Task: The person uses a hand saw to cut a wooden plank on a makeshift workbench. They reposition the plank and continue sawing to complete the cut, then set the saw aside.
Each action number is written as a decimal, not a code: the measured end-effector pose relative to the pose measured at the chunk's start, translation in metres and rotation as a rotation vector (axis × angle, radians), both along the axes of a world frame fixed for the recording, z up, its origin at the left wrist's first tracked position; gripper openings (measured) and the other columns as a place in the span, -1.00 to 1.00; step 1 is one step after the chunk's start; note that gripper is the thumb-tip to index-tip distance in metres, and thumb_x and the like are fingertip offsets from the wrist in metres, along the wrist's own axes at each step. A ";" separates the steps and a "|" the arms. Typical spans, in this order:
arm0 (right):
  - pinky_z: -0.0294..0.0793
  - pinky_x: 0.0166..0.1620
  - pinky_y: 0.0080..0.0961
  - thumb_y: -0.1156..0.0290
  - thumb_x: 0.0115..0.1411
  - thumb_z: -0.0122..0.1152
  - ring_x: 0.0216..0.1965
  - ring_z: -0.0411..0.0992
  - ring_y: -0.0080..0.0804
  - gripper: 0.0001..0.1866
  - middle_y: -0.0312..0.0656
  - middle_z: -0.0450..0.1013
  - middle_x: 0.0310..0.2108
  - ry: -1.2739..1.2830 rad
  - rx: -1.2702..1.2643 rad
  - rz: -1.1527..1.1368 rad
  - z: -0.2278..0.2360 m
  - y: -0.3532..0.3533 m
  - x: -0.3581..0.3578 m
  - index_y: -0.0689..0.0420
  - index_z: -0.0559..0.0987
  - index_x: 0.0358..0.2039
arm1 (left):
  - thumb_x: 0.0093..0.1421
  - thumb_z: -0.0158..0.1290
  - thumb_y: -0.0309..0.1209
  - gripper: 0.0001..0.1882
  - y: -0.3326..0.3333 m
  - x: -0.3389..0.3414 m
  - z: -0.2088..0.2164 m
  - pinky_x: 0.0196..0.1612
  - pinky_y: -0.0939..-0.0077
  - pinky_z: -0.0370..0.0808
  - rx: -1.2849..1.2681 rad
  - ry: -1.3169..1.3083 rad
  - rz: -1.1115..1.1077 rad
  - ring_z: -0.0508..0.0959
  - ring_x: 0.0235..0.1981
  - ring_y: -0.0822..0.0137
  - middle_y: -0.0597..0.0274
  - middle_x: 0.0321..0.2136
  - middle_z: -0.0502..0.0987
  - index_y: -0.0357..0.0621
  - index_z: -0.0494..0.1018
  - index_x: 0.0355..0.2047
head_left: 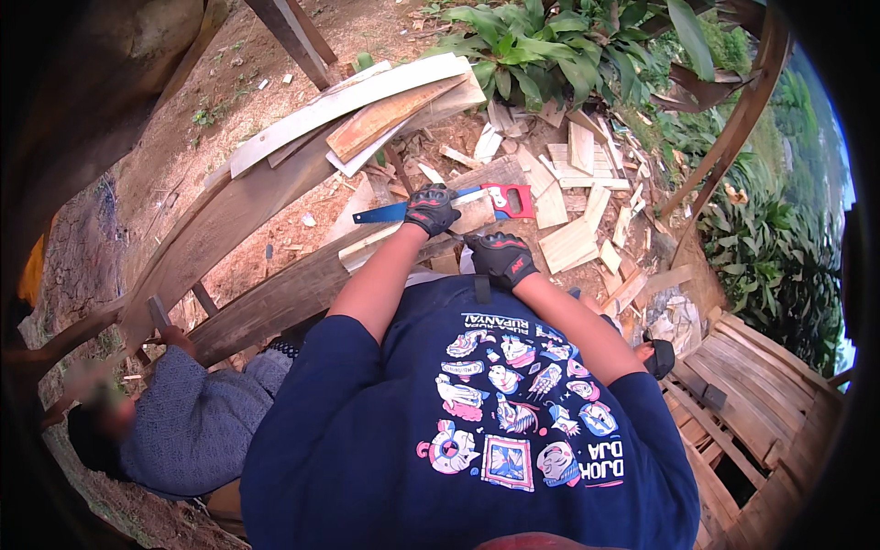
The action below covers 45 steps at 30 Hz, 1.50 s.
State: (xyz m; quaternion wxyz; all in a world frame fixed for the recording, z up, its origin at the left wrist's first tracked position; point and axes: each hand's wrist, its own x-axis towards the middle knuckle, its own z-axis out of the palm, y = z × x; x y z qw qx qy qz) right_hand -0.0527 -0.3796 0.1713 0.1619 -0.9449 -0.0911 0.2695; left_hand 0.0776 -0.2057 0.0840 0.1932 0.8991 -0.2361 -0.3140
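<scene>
A hand saw (pixel 392 213) with a blue blade and red handle lies across a wooden beam in front of me. My left hand (pixel 432 209), in a black glove with red marks, is closed over the middle of the blade; whether it grips the blade or wood beneath is hidden. A short pale wood block (pixel 474 214) sits just right of that hand, below the saw. Nearer my body, my right hand (pixel 500 258), gloved alike, has its fingers bent, with the tips hidden. It is beside the block, below the red handle.
Long boards (pixel 348 105) are stacked on a curved-looking beam (pixel 229 220) ahead. Wood offcuts (pixel 568 243) litter the ground to the right. A person (pixel 197 422) in grey bends at the left. Slatted planks (pixel 752 390) stand at right, leafy plants (pixel 532 55) beyond.
</scene>
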 end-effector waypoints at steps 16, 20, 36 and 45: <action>0.66 0.03 -0.01 0.30 0.24 0.15 0.01 0.66 0.01 -0.59 -0.01 0.67 -0.02 0.123 0.078 -0.038 0.007 -0.018 0.017 -0.07 0.69 0.08 | 0.24 0.31 0.00 -0.62 -0.025 0.014 -0.026 0.01 0.10 0.64 0.100 0.084 0.143 0.75 -0.08 -0.01 -0.02 -0.13 0.76 0.01 0.79 -0.14; 0.67 -0.07 0.02 0.31 0.24 0.13 -0.08 0.68 0.02 -0.55 0.00 0.67 -0.08 0.082 0.079 -0.015 -0.010 -0.018 0.014 -0.12 0.67 0.14 | 0.26 0.31 0.05 -0.54 -0.045 0.026 -0.038 -0.08 0.19 0.67 0.210 0.191 0.254 0.78 -0.22 0.12 0.01 -0.22 0.78 -0.13 0.79 -0.23; 0.67 -0.09 0.03 0.26 0.22 0.18 -0.12 0.67 0.02 -0.60 0.03 0.65 -0.14 0.090 0.077 -0.068 -0.001 -0.023 0.011 -0.13 0.68 0.07 | 0.32 0.33 -0.16 -0.70 -0.116 0.067 0.005 -0.20 0.40 0.68 -0.625 0.815 0.943 0.72 -0.36 0.37 0.17 -0.35 0.75 -0.17 0.75 -0.21; 0.66 -0.09 0.05 0.25 0.24 0.14 -0.09 0.67 0.03 -0.58 -0.01 0.65 -0.09 -0.009 0.130 -0.066 -0.015 -0.027 0.007 -0.14 0.67 0.10 | 0.13 0.34 0.19 -0.27 -0.085 0.045 0.010 0.25 0.03 0.57 0.098 0.064 -0.051 0.65 0.16 -0.10 -0.12 0.13 0.65 0.02 0.65 0.18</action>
